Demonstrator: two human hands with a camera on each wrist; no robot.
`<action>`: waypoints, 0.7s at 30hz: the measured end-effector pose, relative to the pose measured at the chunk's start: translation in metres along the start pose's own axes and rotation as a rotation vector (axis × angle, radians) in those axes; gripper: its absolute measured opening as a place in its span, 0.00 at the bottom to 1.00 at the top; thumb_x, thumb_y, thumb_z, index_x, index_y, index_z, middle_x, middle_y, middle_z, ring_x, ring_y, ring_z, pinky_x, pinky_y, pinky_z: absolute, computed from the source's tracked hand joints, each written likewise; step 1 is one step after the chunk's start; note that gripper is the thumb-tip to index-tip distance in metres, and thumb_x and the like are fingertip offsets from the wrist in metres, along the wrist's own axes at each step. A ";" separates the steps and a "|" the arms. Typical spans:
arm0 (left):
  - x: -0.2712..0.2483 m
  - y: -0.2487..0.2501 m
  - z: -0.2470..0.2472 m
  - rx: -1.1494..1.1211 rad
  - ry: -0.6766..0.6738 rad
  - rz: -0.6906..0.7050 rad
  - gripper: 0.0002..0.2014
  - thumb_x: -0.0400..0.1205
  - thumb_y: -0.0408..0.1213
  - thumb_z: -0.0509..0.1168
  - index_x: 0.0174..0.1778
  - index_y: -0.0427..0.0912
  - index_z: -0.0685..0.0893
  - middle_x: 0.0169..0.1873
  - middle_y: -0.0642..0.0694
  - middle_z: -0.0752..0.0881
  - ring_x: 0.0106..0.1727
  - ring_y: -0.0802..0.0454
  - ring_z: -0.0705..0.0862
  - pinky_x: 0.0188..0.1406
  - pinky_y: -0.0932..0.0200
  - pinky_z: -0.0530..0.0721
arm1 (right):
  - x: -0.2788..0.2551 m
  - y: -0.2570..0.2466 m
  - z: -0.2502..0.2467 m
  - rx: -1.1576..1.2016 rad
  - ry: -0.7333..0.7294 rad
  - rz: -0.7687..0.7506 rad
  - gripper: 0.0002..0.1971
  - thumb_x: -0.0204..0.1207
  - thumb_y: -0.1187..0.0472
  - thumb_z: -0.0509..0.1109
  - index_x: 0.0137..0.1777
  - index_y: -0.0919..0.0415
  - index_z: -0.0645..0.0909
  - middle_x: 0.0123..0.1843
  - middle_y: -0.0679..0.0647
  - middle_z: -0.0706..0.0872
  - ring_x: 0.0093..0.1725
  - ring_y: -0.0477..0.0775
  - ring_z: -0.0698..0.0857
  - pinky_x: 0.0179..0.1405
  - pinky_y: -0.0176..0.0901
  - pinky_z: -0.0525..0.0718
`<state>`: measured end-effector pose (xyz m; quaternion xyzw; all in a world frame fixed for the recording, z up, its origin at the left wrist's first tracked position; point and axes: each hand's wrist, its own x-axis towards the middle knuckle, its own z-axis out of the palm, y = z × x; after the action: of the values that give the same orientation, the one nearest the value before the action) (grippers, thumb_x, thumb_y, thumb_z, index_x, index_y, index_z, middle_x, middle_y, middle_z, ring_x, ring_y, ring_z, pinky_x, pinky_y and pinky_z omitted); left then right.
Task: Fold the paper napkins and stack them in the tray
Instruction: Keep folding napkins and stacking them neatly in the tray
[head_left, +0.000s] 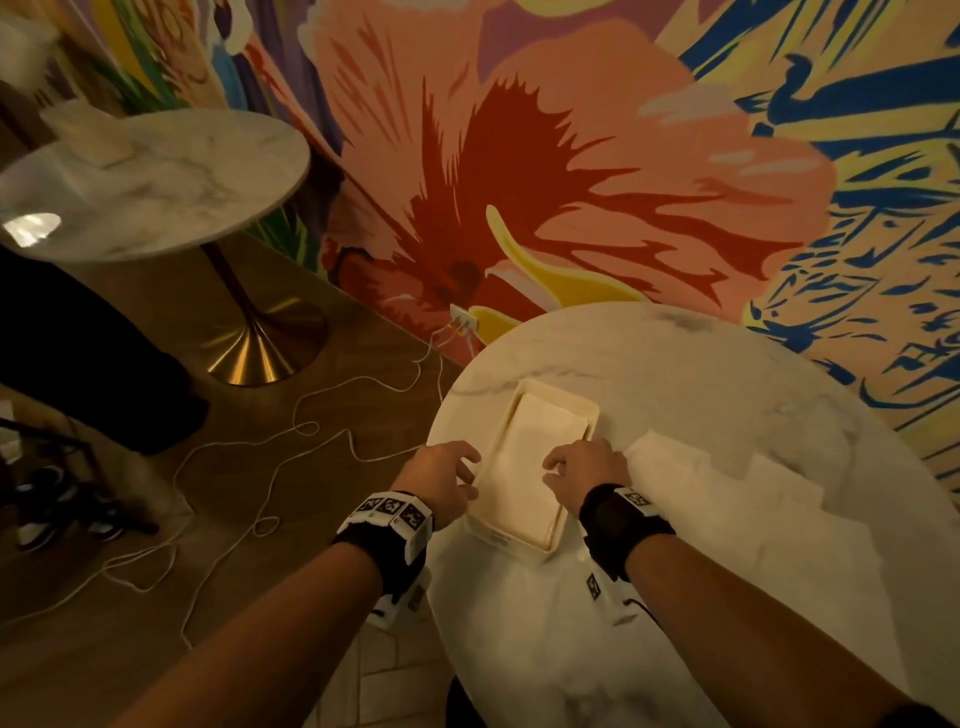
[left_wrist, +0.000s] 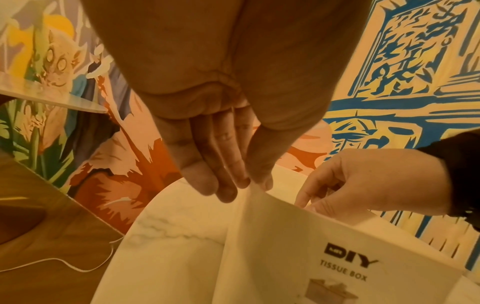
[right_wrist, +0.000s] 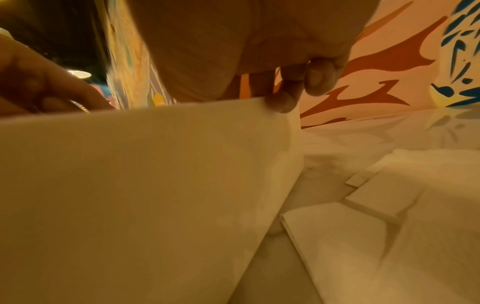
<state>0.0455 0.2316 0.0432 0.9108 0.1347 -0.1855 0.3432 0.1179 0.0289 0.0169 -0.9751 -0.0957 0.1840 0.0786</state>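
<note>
Both hands flank the tissue-box tray, the left hand relaxed beside its rim, the right hand pinching the folded napkin inside (long axis running away), with unfolded napkins just rightward.

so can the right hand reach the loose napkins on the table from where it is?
Probably yes. The right hand sits at the tray rim, and the loose napkins lie just to its right on the table, nothing between.
</note>
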 end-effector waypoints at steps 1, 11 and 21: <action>0.000 0.000 -0.001 0.008 0.000 0.004 0.20 0.79 0.35 0.74 0.65 0.55 0.82 0.51 0.56 0.86 0.48 0.54 0.87 0.51 0.53 0.89 | 0.000 0.001 0.000 -0.007 0.003 -0.010 0.11 0.78 0.45 0.69 0.59 0.40 0.85 0.59 0.44 0.87 0.67 0.52 0.75 0.70 0.51 0.72; -0.003 0.015 -0.003 0.085 0.055 0.029 0.28 0.79 0.43 0.74 0.74 0.56 0.73 0.62 0.53 0.80 0.59 0.53 0.79 0.60 0.57 0.81 | -0.012 0.006 -0.005 0.028 0.037 -0.106 0.19 0.81 0.46 0.65 0.71 0.40 0.78 0.67 0.48 0.80 0.70 0.56 0.72 0.71 0.52 0.67; -0.004 0.091 0.038 0.064 0.196 0.311 0.22 0.82 0.43 0.67 0.73 0.55 0.75 0.59 0.53 0.79 0.60 0.51 0.77 0.62 0.56 0.79 | -0.047 0.076 -0.015 0.509 0.236 0.030 0.15 0.82 0.53 0.65 0.66 0.47 0.81 0.58 0.48 0.80 0.58 0.52 0.80 0.63 0.47 0.80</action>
<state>0.0665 0.1389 0.0712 0.9448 0.0189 -0.0448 0.3239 0.0921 -0.0564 0.0323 -0.9400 -0.0223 0.0883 0.3288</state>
